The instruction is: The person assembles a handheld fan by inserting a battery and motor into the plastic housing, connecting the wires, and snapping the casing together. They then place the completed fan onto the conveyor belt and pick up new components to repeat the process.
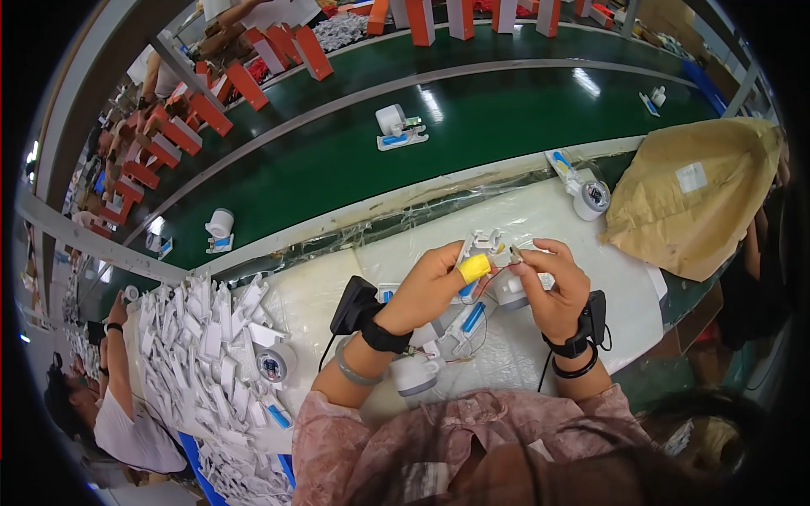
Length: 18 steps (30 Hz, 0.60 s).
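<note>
My left hand [424, 289] is closed on a white plastic housing [483, 240], holding it above the worktable. A yellow wrap [474, 268] covers the tip of its thumb. Between the fingertips of my right hand [558, 285] is a small part with thin wires [501, 267], perhaps a circuit board; its details are too small to tell. The wires run from it toward the housing. Under my hands lie more white parts, among them a blue cylindrical battery cell [473, 317] in a holder and a round white lamp-like unit [416, 374].
Loose white plastic pieces [211, 337] are heaped on the left. Beyond the table runs a green conveyor belt [312, 160] carrying a white assembly [396, 128]. Brown paper [692, 202] lies at right, near another round unit [591, 199]. A co-worker [126, 413] sits far left.
</note>
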### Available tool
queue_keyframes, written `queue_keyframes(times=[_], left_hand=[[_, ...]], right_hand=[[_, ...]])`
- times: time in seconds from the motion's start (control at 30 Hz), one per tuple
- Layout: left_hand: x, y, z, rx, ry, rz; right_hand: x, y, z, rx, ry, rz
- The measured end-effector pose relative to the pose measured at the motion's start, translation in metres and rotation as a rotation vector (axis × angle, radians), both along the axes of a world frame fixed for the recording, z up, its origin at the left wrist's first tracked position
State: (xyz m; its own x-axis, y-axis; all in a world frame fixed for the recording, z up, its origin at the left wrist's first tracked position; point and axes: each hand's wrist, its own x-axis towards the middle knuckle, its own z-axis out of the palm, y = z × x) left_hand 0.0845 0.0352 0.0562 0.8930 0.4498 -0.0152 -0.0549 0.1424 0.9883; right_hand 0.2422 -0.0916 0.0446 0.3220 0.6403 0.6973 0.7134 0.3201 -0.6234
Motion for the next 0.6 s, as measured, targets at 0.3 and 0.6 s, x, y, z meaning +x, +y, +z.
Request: queue_keyframes(times=[0.3,0.6], left_hand=[[0.001,-0.004,0.005,-0.067,0.082,-0.010],[-0.002,-0.010,0.002,0.028,0.110,0.034]], right_hand=[[-0.018,0.001,-0.005,-0.006,0.411,-0.023],[-0.008,0.004,-0.004,0.028,0.037,0.091]])
